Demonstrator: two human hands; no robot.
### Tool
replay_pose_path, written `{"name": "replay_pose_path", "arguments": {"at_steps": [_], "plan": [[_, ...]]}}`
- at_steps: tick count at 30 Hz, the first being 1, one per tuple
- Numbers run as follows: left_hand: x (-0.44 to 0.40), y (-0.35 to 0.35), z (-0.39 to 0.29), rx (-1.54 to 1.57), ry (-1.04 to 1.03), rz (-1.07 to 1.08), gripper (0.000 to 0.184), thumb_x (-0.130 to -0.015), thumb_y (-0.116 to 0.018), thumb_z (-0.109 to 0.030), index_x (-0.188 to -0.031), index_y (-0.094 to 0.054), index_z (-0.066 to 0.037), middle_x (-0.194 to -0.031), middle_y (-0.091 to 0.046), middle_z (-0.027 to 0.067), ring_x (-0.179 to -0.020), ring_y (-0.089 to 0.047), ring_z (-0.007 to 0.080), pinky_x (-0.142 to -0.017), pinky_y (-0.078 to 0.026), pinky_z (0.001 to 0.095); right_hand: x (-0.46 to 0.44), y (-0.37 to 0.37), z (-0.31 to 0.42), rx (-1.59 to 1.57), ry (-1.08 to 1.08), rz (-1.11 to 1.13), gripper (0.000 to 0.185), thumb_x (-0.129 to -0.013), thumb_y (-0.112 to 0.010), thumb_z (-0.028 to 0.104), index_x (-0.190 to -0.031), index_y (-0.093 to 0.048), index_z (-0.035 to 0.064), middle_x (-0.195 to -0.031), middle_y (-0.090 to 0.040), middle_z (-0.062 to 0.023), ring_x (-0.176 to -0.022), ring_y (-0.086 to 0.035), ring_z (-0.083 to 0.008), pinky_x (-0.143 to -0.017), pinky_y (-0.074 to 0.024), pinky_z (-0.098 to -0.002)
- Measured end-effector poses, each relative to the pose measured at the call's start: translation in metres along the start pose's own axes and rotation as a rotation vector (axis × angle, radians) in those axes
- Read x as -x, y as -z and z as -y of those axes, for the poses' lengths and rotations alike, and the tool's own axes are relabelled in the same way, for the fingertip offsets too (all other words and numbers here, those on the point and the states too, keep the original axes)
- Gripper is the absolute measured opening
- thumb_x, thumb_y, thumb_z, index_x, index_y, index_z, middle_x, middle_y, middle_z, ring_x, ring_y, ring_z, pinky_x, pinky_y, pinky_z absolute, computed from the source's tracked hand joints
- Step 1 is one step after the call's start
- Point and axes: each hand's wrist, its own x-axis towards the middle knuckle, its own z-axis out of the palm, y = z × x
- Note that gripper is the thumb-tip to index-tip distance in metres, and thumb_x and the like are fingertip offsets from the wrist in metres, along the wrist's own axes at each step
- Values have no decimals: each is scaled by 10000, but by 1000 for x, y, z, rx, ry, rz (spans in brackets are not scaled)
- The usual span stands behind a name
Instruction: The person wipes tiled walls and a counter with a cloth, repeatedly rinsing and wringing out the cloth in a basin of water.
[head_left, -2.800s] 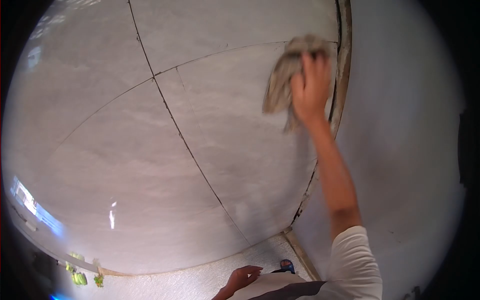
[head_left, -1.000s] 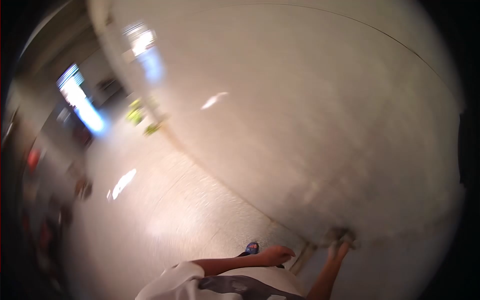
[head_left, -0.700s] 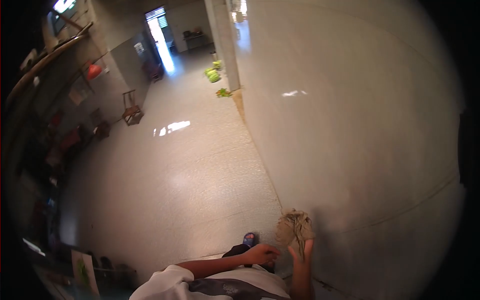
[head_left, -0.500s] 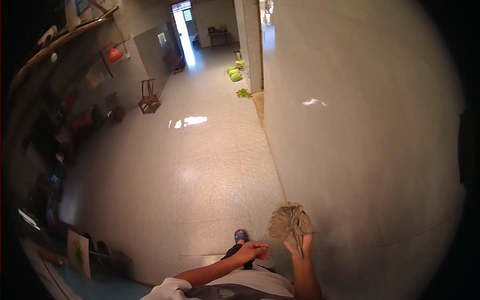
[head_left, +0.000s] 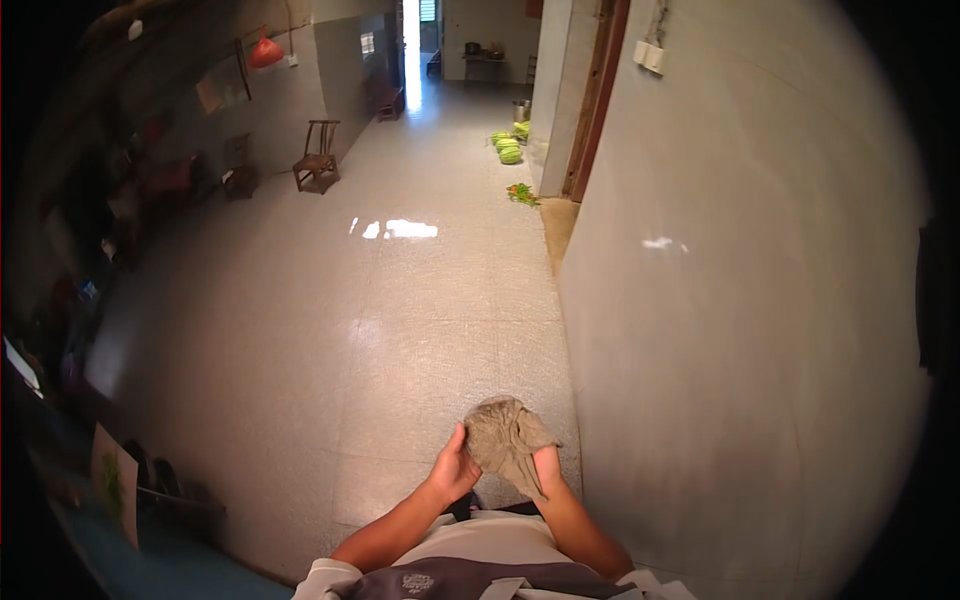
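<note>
A crumpled brown-grey cloth [head_left: 505,435] is held up in front of my body, low in the middle of the view. My right hand [head_left: 546,466] grips it from the right, with the cloth draped over most of the fingers. At its left edge is my left hand [head_left: 456,466], thumb pointing up and palm turned toward the cloth. The left fingers go behind the cloth's edge, so I cannot see whether they close on it.
A pale wall [head_left: 740,330] runs close along my right, with a doorway farther on. Green melons [head_left: 510,151] and some leafy greens [head_left: 521,194] lie on the floor ahead. A wooden chair [head_left: 317,157] stands farther left. At lower left is a blue-green tabletop [head_left: 150,570].
The cloth and my right hand have moved left to the front of my body. My left hand has risen to the cloth's left side. The view has turned slightly right.
</note>
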Motion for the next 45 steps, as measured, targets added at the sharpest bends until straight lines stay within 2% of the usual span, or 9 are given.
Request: {"name": "replay_pose_path", "arguments": {"at_steps": [4,6,9,11,15,24,31,41,45], "plan": [[0,30,54,-111,-405,-150,462,-929,-430,-301,-1298,-338,-38,-1318,-413,88,-1233,-366,212,-1043,-254,371,-11,63,10,2,-200,132,400,-921,-389,288,-1200,-468,12,-1207,-513,-141,-1098,-497,-257,-955,-391,-387],[8,25,71,-80,-584,-197,431,-933,-430,-274,-1284,-347,-38,-1292,-433,92,-1216,-384,211,-1039,-260,369,-10,44,19,28,-306,182,415,-911,-404,316,-1196,-476,22,-1230,-499,-129,-1119,-476,-260,-985,-353,-390],[14,13,93,-148,-816,-376,387,-936,-431,-244,-1258,-363,-41,-1246,-462,95,-1173,-426,200,-1011,-308,361,-11,57,46,361,-239,109,424,-905,-388,322,-1193,-478,24,-1243,-490,-131,-1155,-444,-279,-1020,-302,-414],[15,0,121,-143,-910,-519,374,-936,-432,-250,-1241,-375,-41,-1205,-491,91,-1119,-477,193,-961,-372,350,-17,77,60,201,-421,180,428,-901,-380,323,-1194,-478,27,-1248,-486,-130,-1163,-436,-284,-1023,-293,-423],[32,-47,73,-81,-1000,-681,367,-924,-464,-224,-1230,-390,-35,-1165,-524,86,-1058,-526,185,-912,-422,332,-56,5,62,-55,-677,113,435,-892,-369,315,-1205,-469,30,-1268,-471,-126,-1192,-405,-296,-1030,-271,-446],[14,-59,41,11,-1074,-680,343,-916,-476,-191,-1216,-436,-29,-1132,-556,66,-1034,-539,164,-910,-423,325,-121,3,54,93,-809,149,428,-892,-367,328,-1187,-487,41,-1271,-472,-117,-1182,-417,-286,-1025,-279,-437],[-10,-8,20,257,-1211,-786,311,-902,-481,-143,-1189,-465,-25,-1131,-556,63,-1064,-520,171,-934,-402,338,-190,-16,5,258,-1204,148,425,-895,-365,341,-1166,-512,48,-1235,-509,-106,-1146,-452,-274,-1011,-301,-412],[30,92,-29,683,-1322,-879,310,-870,-477,-64,-1179,-464,-47,-1154,-542,88,-1074,-513,217,-938,-397,404,-255,-51,-140,138,-1370,-8,440,-880,-371,324,-1192,-495,41,-1252,-496,-109,-1170,-438,-269,-1024,-283,-408],[70,116,-109,662,-1303,-864,269,-871,-500,-75,-1140,-487,-60,-1099,-552,74,-1042,-515,197,-896,-410,393,-294,-76,-201,167,-1326,11,454,-881,-362,323,-1211,-477,35,-1278,-475,-105,-1197,-412,-264,-1035,-264,-402]]}}
